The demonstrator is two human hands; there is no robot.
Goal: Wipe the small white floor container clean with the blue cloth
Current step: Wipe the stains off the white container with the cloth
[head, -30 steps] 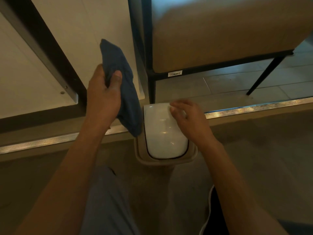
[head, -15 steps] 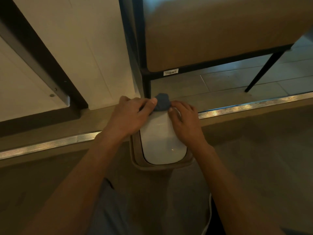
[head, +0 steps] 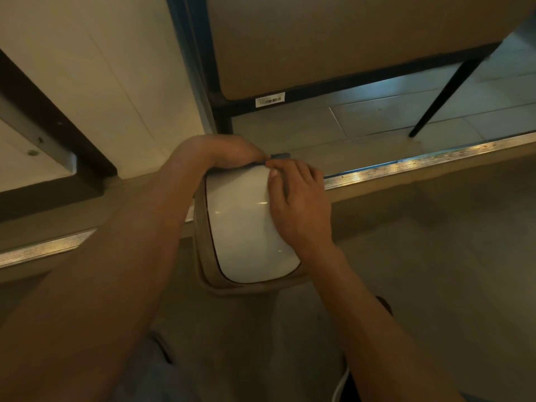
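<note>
The small white container [head: 243, 224] stands on the floor in the middle, with a glossy white lid and a beige rim. My left hand [head: 220, 152] curls over its far edge and holds the blue cloth [head: 280, 156] against the back; only a thin blue strip shows past the fingers. My right hand [head: 298, 204] lies on the right side of the lid, fingers bent, fingertips near the far edge beside the cloth.
A metal floor strip [head: 406, 166] runs across behind the container. Beyond it stands a padded seat [head: 348, 39] on black legs [head: 438, 100]. A white panel [head: 116, 82] with a dark frame fills the upper left.
My left hand brought the cloth down from the air to the container's far edge and tucked it behind the lid. My right hand stayed on the lid. The camera moved closer.
</note>
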